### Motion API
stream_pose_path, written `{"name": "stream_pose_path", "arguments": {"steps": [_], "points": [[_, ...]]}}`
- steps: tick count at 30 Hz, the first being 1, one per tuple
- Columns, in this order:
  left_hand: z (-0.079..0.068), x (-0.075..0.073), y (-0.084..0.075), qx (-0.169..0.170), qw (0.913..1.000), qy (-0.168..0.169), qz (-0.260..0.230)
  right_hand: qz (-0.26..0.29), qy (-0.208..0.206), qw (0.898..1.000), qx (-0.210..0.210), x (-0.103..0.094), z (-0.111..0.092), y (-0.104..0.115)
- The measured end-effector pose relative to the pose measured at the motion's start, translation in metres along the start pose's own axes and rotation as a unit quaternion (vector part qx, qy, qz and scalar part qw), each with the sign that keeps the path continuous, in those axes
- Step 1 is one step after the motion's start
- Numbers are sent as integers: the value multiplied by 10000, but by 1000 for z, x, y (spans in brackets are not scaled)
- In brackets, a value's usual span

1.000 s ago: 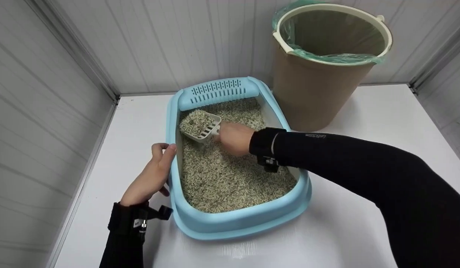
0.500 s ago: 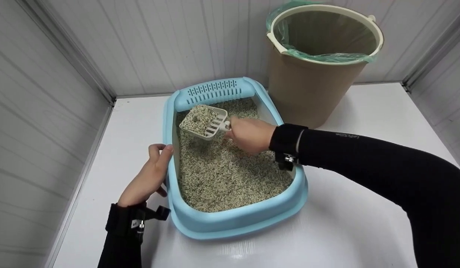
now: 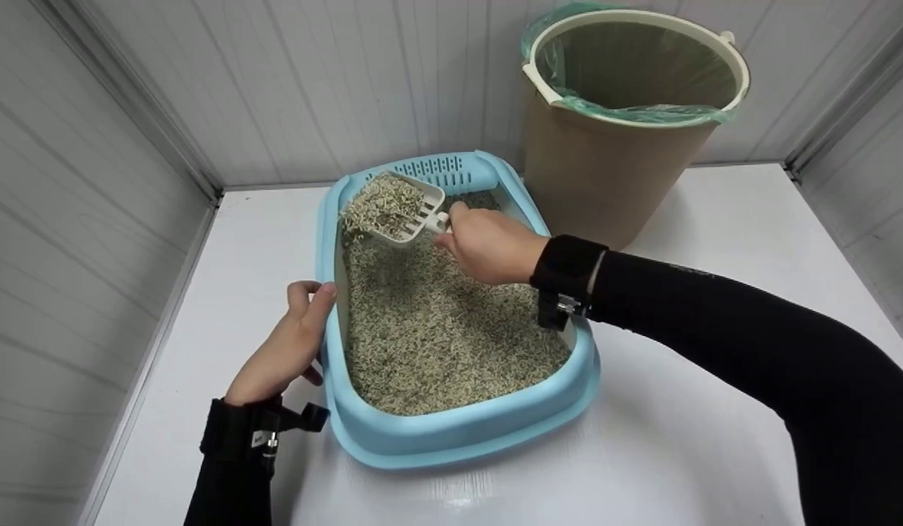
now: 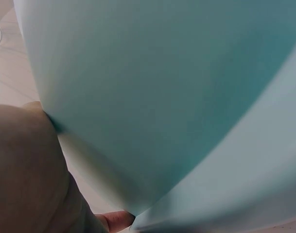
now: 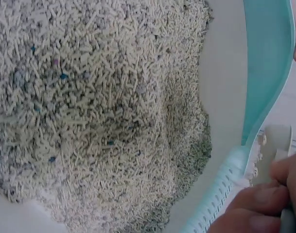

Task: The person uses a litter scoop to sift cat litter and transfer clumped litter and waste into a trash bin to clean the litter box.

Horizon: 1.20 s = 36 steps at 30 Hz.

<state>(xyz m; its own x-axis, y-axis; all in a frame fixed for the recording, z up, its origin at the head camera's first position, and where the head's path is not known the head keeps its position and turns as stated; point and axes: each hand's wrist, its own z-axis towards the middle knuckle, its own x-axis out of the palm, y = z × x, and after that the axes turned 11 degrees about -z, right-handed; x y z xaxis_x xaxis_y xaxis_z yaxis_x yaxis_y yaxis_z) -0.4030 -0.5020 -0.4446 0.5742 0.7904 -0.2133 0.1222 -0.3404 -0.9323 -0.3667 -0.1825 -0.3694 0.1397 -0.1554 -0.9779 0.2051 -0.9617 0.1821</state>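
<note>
My right hand (image 3: 495, 245) grips the handle of a pale slotted litter scoop (image 3: 435, 199), its fingers curled round it. A heap of pellet litter (image 3: 384, 203) fills the scoop, which is held above the bed of litter (image 3: 444, 351) near the far left of a light-blue litter box (image 3: 451, 435). Some pellets hang over the scoop's left edge. My left hand (image 3: 280, 354) holds the box's left rim, thumb on top and other fingers partly hidden outside. In the right wrist view the scoop (image 5: 276, 138) shows beyond the fingers, partly cut off.
A tall brown bin (image 3: 605, 175) with a green bag liner (image 3: 656, 113) stands behind the box on the right. Panelled walls (image 3: 313, 88) close off the back and both sides. White tabletop (image 3: 685, 438) surrounds the box.
My right hand has lifted the loaded scoop up from the litter toward the box's back, first drawing slightly right. The heap now sits looser at the scoop's left edge. My left hand stays on the rim.
</note>
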Motion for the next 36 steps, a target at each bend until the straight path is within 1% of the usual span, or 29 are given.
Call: {"name": "stream_pose_path", "arguments": {"steps": [4,10,14,23,26,30,32,36], "points": [[-1,-4,1,-26,10000,-20,68,-53,-100,9999,18,-1,4,2],[0,-3,1,-29,10000,50,24,-7,-171,9998,107,-7,-1,0],[1,-2,0,-5,10000,81,39,64,-147,9997,162,-12,-3,-1],[1,-4,2,-67,10000,57,-12,273,-52,9992,302,-17,-5,-4],[1,-3,1,-76,10000,49,-18,293,-146,9989,320,-18,-6,-4],[1,-2,0,-80,10000,53,-13,201,-242,9993,221,-19,-7,-5],[1,-2,0,-88,10000,46,-10,192,-284,9991,252,-19,-8,-6],[1,-2,0,-80,10000,46,16,168,-227,9990,342,-21,-8,-5]]}}
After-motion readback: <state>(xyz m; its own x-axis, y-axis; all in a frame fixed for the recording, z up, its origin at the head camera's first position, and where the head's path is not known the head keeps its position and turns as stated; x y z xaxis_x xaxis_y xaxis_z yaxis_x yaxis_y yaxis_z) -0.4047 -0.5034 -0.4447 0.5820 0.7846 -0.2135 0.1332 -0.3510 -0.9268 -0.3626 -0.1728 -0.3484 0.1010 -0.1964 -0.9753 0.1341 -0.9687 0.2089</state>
